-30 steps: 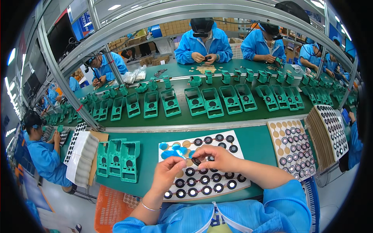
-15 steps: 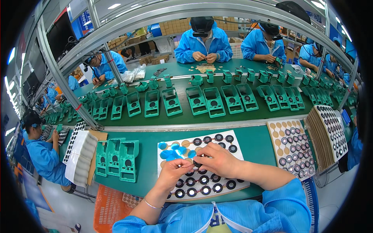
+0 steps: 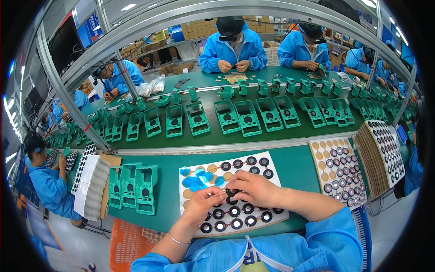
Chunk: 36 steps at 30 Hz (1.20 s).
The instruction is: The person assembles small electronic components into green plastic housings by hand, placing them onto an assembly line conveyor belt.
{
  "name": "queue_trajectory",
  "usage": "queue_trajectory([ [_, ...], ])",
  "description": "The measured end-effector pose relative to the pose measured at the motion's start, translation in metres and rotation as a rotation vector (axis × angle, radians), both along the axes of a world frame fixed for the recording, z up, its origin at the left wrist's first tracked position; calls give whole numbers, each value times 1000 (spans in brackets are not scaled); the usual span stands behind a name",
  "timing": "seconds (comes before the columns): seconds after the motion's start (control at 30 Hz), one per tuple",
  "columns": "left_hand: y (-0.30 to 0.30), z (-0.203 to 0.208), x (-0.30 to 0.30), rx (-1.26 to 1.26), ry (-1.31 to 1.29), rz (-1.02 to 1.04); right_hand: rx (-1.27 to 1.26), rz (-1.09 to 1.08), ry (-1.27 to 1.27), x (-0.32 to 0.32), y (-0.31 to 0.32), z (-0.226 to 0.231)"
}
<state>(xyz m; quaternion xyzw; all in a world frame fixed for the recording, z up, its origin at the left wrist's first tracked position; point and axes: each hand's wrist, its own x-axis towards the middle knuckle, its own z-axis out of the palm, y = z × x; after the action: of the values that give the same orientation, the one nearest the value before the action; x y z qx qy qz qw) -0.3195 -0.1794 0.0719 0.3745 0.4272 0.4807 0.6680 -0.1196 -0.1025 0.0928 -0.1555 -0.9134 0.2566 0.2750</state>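
Over a white board (image 3: 276,159) set with rows of round black speakers (image 3: 236,223), both my hands meet near the middle. The fingers of my right hand (image 3: 254,188) are closed on a small black round speaker (image 3: 231,198), partly hidden by the fingers. My left hand (image 3: 205,203) pinches at the near side of that speaker; what lies between its fingertips, perhaps a thin wire, is too small to make out. Blue film discs (image 3: 195,183) lie loosely heaped on the board's left part, beside tan round pads (image 3: 225,166).
Three green plastic housings (image 3: 145,190) stand left of the board. At right lie another speaker board (image 3: 324,149) and a stack of boards (image 3: 368,156). Beyond a metal rail, the belt (image 3: 181,143) carries rows of green housings. Co-workers (image 3: 233,47) sit across it.
My hands stay together over the board with only small finger movements. The whole view has shifted slightly. Across the belt, a co-worker's hands have moved a little apart.
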Motion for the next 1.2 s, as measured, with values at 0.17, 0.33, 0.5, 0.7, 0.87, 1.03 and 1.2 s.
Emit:
queue_trajectory([
  [0.17,-3,12,8,45,137,44,140,-31,-47,2,-1,2],
  [0.33,0,2,7,39,137,34,200,-46,-88,2,-5,3],
  [0.5,2,-1,8,25,155,54,287,-60,-102,0,-3,-4],
  [0.7,3,-2,10,27,143,33,54,-6,-70,7,-3,2],
  [0.87,2,1,11,-55,83,20,-296,112,-23,12,13,-5],
  [1.03,4,-5,10,5,167,17,-1153,188,77,21,27,-15],
  [1.2,-4,-21,-24,126,644,283,-803,-183,247,49,82,-22],
])
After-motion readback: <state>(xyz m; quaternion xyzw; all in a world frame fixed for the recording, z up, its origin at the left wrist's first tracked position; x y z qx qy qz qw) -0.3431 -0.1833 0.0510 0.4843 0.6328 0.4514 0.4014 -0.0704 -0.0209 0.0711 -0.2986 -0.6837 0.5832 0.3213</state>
